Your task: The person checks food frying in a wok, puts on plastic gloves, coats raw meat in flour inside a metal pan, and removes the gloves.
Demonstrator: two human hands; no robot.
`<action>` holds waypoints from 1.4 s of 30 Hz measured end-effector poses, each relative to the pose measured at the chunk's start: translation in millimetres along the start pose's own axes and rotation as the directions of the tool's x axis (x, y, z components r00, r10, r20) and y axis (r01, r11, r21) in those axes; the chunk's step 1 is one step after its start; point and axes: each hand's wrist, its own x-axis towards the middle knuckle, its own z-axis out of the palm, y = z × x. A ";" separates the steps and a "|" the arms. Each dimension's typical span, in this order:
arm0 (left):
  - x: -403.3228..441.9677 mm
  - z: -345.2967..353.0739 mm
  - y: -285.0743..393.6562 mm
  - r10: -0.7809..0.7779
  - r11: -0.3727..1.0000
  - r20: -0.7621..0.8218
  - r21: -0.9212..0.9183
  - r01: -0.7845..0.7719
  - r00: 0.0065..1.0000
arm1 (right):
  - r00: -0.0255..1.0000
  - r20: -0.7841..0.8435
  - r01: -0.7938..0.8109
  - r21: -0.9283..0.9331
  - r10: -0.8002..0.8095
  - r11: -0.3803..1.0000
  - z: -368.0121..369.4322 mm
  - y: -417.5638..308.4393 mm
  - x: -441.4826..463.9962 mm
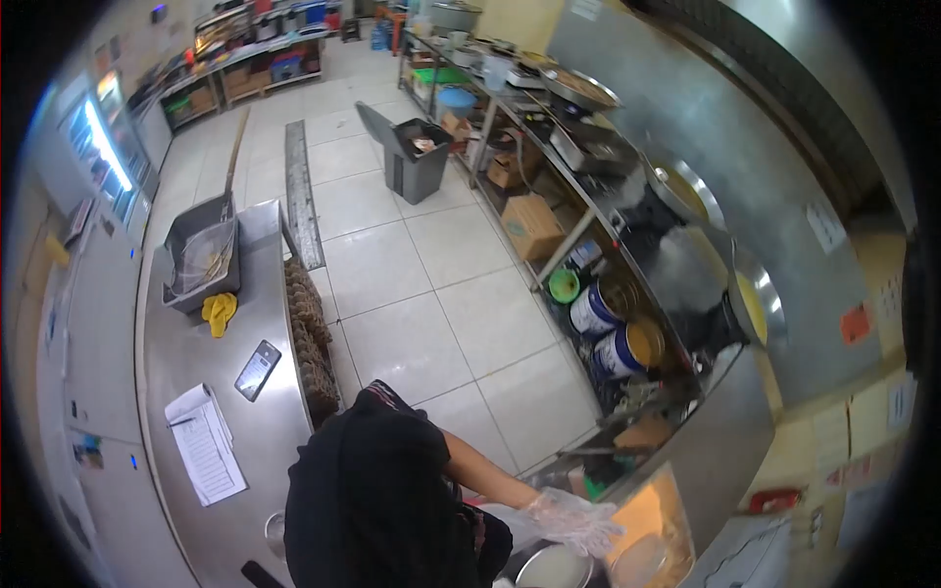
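At the bottom edge, a bare forearm comes out of a black sleeve and reaches to the right. My left hand (578, 522), in a clear plastic glove, is at its end, fingers stretched out and nothing visible in them. It hovers by a tray under orange light (659, 510); whether it touches the tray I cannot tell. Inside the tray lies a round, pale disc-like thing (639, 563). Just below the hand is a round metal container (555, 568) with whitish contents, cut off by the frame. My right hand is out of sight.
A steel counter (206, 377) on the left bears a grey tub (203, 253), a yellow cloth (220, 314), a phone (258, 370) and a clipboard (204, 446). An open grey bin (417, 171) stands on the tiled floor. Along the right, woks (686, 191) sit on stoves, with buckets (619, 351) below.
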 end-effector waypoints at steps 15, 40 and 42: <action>-604.0 -189.7 186.7 0.784 0.579 -0.568 0.815 -0.034 -0.251 | 0.814 0.541 -0.091 0.480 -0.213 0.873 177.5 -192.2 27.3; -494.4 -143.4 311.3 0.722 0.612 -0.650 0.760 0.219 0.236 | 0.925 0.307 -0.295 0.207 0.225 0.933 202.6 -80.9 77.9; -502.5 -176.9 288.9 0.600 0.699 -0.757 0.653 0.291 0.257 | 0.938 0.135 -0.347 0.334 0.320 0.876 193.1 -50.9 99.5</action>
